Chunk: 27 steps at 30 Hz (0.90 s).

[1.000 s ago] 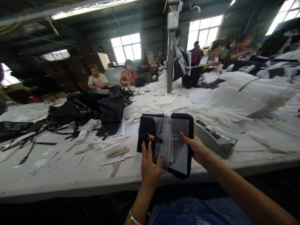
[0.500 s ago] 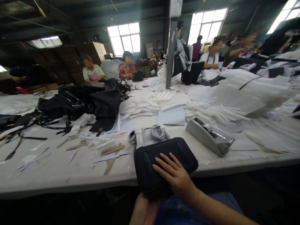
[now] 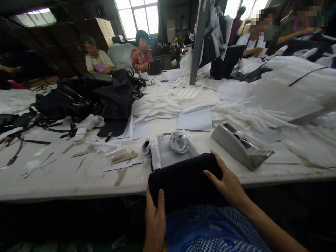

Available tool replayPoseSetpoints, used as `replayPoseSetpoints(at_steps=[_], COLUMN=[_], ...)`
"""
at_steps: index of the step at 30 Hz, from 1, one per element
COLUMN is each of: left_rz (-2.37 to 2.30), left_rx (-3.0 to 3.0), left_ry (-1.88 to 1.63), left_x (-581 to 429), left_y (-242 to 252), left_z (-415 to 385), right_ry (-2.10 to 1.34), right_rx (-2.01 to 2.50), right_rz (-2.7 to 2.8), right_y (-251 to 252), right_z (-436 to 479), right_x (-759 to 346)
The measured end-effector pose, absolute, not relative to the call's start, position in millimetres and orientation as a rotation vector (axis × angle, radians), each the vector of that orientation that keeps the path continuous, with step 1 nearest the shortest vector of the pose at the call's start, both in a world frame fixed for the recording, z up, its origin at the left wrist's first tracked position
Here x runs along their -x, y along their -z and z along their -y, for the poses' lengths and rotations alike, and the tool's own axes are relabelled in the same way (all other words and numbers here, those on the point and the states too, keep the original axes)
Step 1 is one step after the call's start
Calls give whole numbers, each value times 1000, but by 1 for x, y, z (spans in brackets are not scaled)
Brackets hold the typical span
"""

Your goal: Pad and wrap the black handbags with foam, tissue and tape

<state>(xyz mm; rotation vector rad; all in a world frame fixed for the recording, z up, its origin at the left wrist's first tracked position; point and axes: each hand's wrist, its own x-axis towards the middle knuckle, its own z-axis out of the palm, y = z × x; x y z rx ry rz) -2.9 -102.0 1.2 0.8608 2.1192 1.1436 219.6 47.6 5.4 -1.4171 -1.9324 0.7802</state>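
A black bag (image 3: 183,182) is tilted at the table's front edge, its dark face turned towards me. My left hand (image 3: 155,213) grips its lower left side, thumb on the face and fingers partly hidden behind. Around the upper right corner is my right hand (image 3: 227,178), thumb on the face, also closed on the bag. Behind the bag's top edge lie a grey wrapped panel (image 3: 168,154) and a wrapped coil (image 3: 179,142); whether they belong to the bag I cannot tell.
To the right stands a grey tape dispenser (image 3: 237,145). Black bags (image 3: 115,101) are heaped at the left, near cardboard strips (image 3: 123,159). White padding (image 3: 181,96) covers the table's middle, with a metal post (image 3: 198,45) behind. Co-workers (image 3: 141,56) sit across the table.
My right hand has moved from lying flat on the bag's face to gripping its right edge. My left hand has come up from underneath to the left side, and the bag's face has tilted.
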Motion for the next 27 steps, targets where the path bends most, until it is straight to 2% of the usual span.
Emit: replayPoseSetpoints(at_steps=[4, 11, 22, 27], left_rz=[-2026, -2027, -1975, -2013], left_rx=[-960, -1046, -1348, -1567], left_ry=[-1300, -1174, -984, -826], left_x=[25, 67, 93, 97], left_y=[-16, -17, -9, -16], left_z=[62, 35, 36, 42], right_ry=[-837, -1169, -1001, -1043], right_rx=[1504, 1502, 1250, 1182], right_rz=[1745, 1677, 1973, 2073], right_y=[-10, 2, 24, 18], right_z=[-54, -65, -64, -69], right_x=[-218, -233, -252, -257])
